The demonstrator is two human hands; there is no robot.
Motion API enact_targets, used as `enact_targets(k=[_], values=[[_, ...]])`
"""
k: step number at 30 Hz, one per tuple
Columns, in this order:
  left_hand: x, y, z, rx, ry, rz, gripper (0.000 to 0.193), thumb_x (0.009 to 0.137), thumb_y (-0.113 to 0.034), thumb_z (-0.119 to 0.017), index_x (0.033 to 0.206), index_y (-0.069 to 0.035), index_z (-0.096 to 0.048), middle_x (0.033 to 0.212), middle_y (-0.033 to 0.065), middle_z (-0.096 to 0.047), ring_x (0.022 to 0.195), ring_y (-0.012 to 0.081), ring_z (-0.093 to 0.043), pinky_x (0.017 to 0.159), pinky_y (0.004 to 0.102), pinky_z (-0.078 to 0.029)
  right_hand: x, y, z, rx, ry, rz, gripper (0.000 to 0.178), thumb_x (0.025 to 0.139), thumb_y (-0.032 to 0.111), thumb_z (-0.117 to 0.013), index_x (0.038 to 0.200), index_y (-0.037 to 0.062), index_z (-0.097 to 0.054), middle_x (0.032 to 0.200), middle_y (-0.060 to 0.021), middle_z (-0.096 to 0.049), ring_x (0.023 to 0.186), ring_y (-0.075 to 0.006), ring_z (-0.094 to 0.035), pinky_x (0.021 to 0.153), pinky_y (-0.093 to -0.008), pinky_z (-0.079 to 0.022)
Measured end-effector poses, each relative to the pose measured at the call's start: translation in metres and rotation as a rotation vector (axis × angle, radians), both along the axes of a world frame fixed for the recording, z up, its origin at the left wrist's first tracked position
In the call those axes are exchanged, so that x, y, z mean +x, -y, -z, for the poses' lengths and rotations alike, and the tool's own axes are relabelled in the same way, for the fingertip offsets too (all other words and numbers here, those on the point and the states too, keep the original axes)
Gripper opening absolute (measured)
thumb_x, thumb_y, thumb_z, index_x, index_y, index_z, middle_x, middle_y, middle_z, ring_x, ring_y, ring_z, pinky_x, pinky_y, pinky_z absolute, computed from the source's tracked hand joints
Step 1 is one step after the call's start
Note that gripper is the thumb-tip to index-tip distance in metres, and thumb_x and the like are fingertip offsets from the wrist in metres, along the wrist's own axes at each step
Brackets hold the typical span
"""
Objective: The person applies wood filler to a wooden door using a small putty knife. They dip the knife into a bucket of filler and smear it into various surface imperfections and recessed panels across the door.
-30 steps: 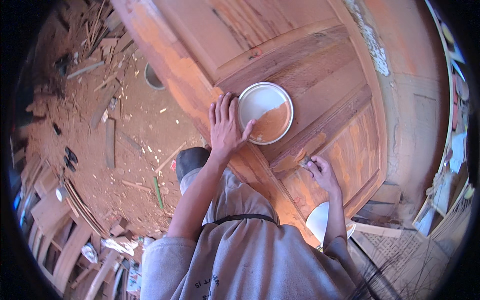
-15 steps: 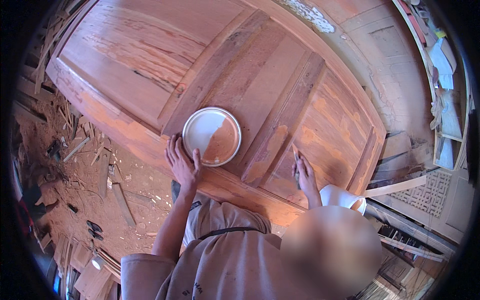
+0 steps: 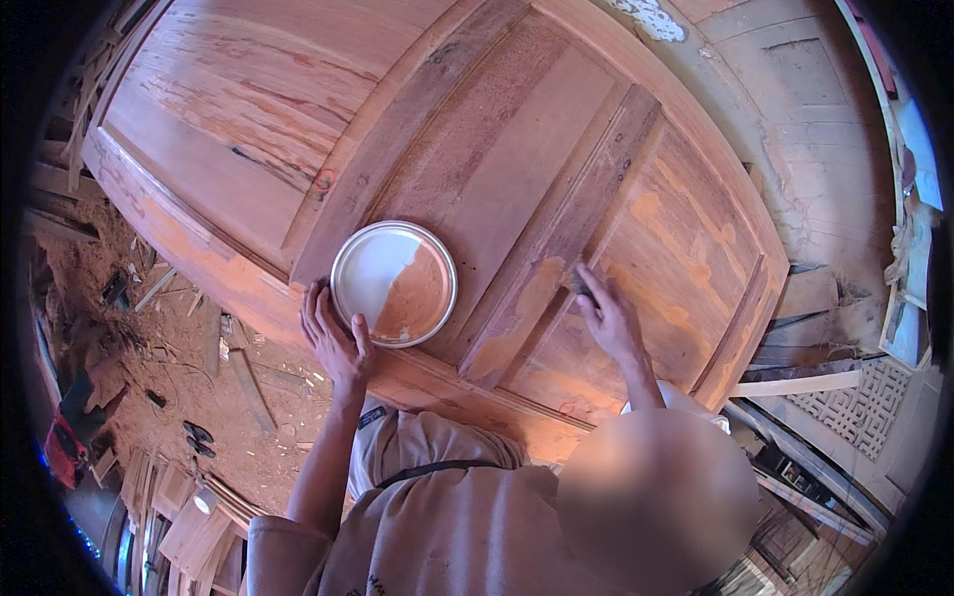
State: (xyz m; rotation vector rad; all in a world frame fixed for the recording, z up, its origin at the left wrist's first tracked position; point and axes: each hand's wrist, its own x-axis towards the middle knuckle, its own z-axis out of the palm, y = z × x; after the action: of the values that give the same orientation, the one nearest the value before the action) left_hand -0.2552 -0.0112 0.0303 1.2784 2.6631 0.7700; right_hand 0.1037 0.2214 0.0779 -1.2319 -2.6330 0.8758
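A wooden panelled door (image 3: 517,169) lies flat in front of me, with orange-brown filler smeared over parts of it. On it rests a round metal lid (image 3: 373,268), its right half covered with the same filler paste. My left hand (image 3: 336,336) is at the lid's near-left rim, fingers spread and thumb against the edge. Over the right-hand panel, my right hand (image 3: 614,323) is closed around a small putty knife (image 3: 579,285), with the index finger stretched along it. Most of the knife is hidden by the fingers.
Wood scraps and sawdust cover the ground (image 3: 268,372) at left, with a pair of dark sandals (image 3: 199,438) there. A carved lattice panel (image 3: 860,407) and stacked boards stand at right. A white rolled object (image 3: 686,399) sits beside my right forearm.
My right hand has moved up and left across the panel toward the raised middle strip, its index finger now extended. My left hand stays at the lid. The whole view has shifted slightly.
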Motion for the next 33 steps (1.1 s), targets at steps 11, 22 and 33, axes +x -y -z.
enact_targets(k=[11, 22, 33], values=[[0.001, -0.002, 0.006, 0.029, -0.035, -0.003, 0.061, 0.099, -0.046, -0.049, 0.138, 0.001, -0.046, 0.146, 0.0227, -0.046, 0.138, 0.0407, -0.039, 0.116, 0.0534, -0.025, 0.015, -0.002, 0.021, 0.087, 0.13, -0.05, 0.058, 0.097, 0.034, -0.063, 0.151, 0.0361, -0.043, 0.099, -0.0191, -0.065, 0.079, -0.0347, -0.067, 0.062, -0.0449, -0.057], [-0.001, 0.0, 0.005, 0.059, -0.047, 0.002, 0.062, 0.103, -0.05, -0.043, 0.139, 0.0, -0.046, 0.145, 0.0209, -0.047, 0.137, 0.0397, -0.04, 0.115, 0.0516, -0.028, 0.02, -0.012, 0.017, 0.122, 0.275, -0.047, 0.051, 0.097, 0.033, -0.063, 0.147, 0.0331, -0.05, 0.11, -0.0187, -0.066, 0.092, -0.0368, -0.07, 0.066, -0.0453, -0.059], [-0.003, 0.002, 0.005, 0.049, -0.009, 0.012, 0.063, 0.1, -0.048, -0.048, 0.139, 0.0, -0.046, 0.146, 0.0206, -0.047, 0.14, 0.0394, -0.038, 0.118, 0.0533, -0.024, -0.056, -0.018, -0.036, -0.143, 0.424, 0.227, 0.044, 0.101, 0.021, -0.054, 0.145, 0.0154, -0.048, 0.098, -0.0278, -0.065, 0.093, -0.0442, -0.066, 0.083, -0.0512, -0.052]])
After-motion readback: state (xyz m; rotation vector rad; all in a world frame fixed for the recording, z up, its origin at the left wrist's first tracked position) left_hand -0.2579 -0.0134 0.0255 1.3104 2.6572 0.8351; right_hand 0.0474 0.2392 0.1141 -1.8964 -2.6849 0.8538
